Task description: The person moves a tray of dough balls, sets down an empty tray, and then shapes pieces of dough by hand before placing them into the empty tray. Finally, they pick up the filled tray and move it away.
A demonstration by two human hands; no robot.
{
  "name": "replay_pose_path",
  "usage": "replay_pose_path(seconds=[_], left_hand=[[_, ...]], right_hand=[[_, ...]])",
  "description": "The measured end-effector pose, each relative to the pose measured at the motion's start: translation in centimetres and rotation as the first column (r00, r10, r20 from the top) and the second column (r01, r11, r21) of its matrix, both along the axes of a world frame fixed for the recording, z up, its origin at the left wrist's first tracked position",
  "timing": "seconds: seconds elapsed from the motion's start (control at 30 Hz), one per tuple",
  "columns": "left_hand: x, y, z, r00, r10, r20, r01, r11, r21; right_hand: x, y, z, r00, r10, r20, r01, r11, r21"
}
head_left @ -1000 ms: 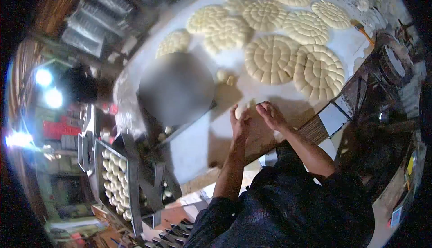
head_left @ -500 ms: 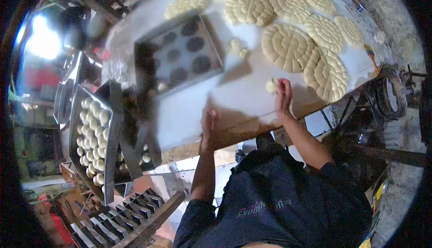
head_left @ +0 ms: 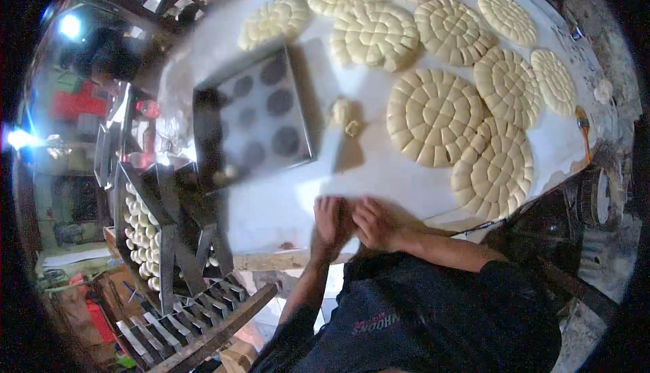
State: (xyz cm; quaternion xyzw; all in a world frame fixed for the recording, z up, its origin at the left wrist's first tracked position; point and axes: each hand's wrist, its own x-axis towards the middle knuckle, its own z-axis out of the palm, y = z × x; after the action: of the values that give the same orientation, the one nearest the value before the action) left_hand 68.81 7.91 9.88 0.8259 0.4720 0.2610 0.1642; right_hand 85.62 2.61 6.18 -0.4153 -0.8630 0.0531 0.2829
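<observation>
Now: both hands low on the table, close to its near edge.
Left hand: fingers curled, pressed down, touching the right hand; narrow; cannot tell if anything is under it.
Right hand: curled the same way, thumb side against the left hand; any hold is hidden.
Dough lumps: two small pieces, straight ahead of the hands, well apart from them.
Tray: dark, round spots, blurred; ahead and left of the left hand, just beside the lumps.
Dough rounds: big scored discs, ahead and right of the right hand, several touching.
Rack: far left of the left hand, rows of small dough balls.
</observation>
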Motion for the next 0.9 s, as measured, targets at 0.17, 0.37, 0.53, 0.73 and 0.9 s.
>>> replay_pose_path(seconds=[0.17,0.37,0.53,0.73,0.9], left_hand=[[-11.8,2.7,-8.1,0.998,0.056,-0.030,-0.057,0.997,-0.056],[1.1,7.5,-1.4,0.968,0.251,0.028,-0.248,0.964,-0.094],[-5.9,0.0,-2.4,0.991,-0.074,0.110,0.080,0.995,-0.053],[-6.2,8.5,-2.1,0.972,0.203,0.119,-0.213,0.974,0.074],[-4.4,2.4,-7.2,0.983,0.182,0.000,-0.181,0.980,-0.081]], right_hand=[[7.5,5.0,0.0,0.993,0.119,0.018,-0.120,0.991,0.057],[-0.5,7.5,-0.2,0.994,-0.092,-0.064,0.088,0.994,-0.068],[5.4,4.1,-0.5,0.970,0.207,0.125,-0.213,0.976,0.036],[0.5,11.2,0.8,0.946,-0.289,-0.146,0.280,0.957,-0.079],[-5.1,5.0,0.0,0.880,-0.398,-0.259,0.315,0.897,-0.309]])
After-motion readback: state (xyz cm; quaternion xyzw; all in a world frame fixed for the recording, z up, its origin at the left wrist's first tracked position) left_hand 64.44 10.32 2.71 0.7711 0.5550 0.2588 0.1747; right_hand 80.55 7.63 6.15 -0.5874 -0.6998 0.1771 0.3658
